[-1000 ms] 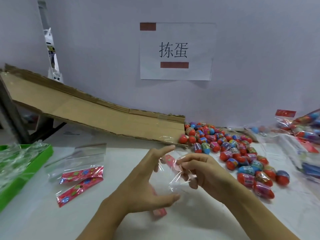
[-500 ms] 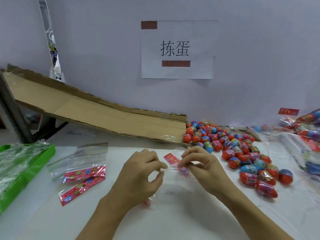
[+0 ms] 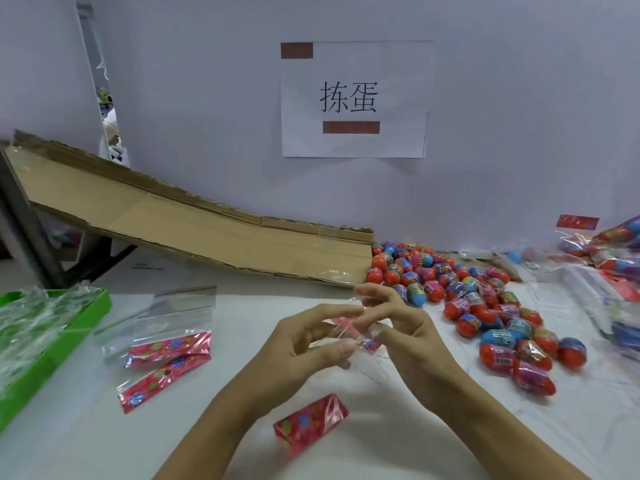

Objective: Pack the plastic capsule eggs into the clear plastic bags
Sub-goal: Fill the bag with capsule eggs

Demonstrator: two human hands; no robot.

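Nearest the camera, at 6 o'clock on the white table [image 3: 381, 445], a red flowered bag header [image 3: 311, 423] lies just below the wrists. Above it, at centre, both hands work one clear bag [image 3: 349, 336]: the left hand [image 3: 304, 344] pinches its film between thumb and fingers, and the right hand [image 3: 403, 329] pinches the bag's red printed top from the other side, its spare fingers spread. No egg shows inside this bag. At 9 o'clock two more clear bags [image 3: 166, 341] with red headers lie flat, and beyond them a green tray [image 3: 59, 344] holds crumpled clear film. At 3 o'clock the loose eggs [image 3: 485, 306] sit in a pile, red, blue and pink with printed bands too small to read, well apart from the held bag. Filled bags [image 3: 613, 251] lie at the right edge, blurred. At 11 o'clock a cardboard ramp [image 3: 194, 230] slopes down to the pile. At 12 o'clock a paper sign [image 3: 356, 98] on the wall reads "拣蛋" between two brown bars.
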